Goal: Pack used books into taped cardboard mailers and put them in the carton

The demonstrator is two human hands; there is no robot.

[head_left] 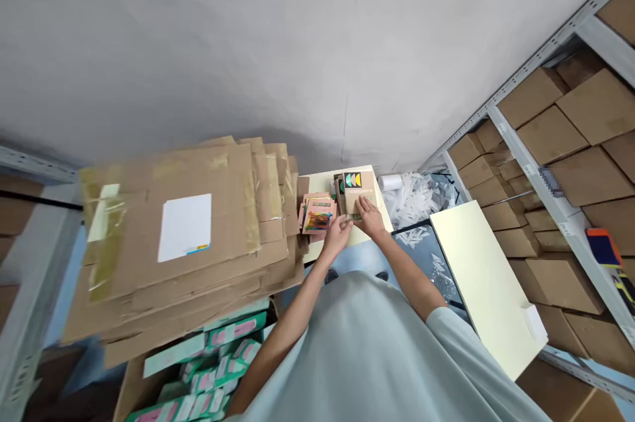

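A brown box (pixel 364 186) with a dark printed panel bearing green and yellow shapes is located on the small cream table (pixel 318 184), against the wall. The right hand (pixel 370 215) is laid palm down on the lower part of the box, with the fingers extended and nothing gripped. The left hand (pixel 338 235) is placed at the lower left corner of the box; its fingers are held narrow, but whether an edge is pinched cannot be told. Pink packets (pixel 319 218) are piled directly left of the box. A white roll (pixel 390 182) is positioned to the right of the table. Flattened cardboard (pixel 229 204) is stacked at left, above green boxes (pixel 218 376) held in an open carton.
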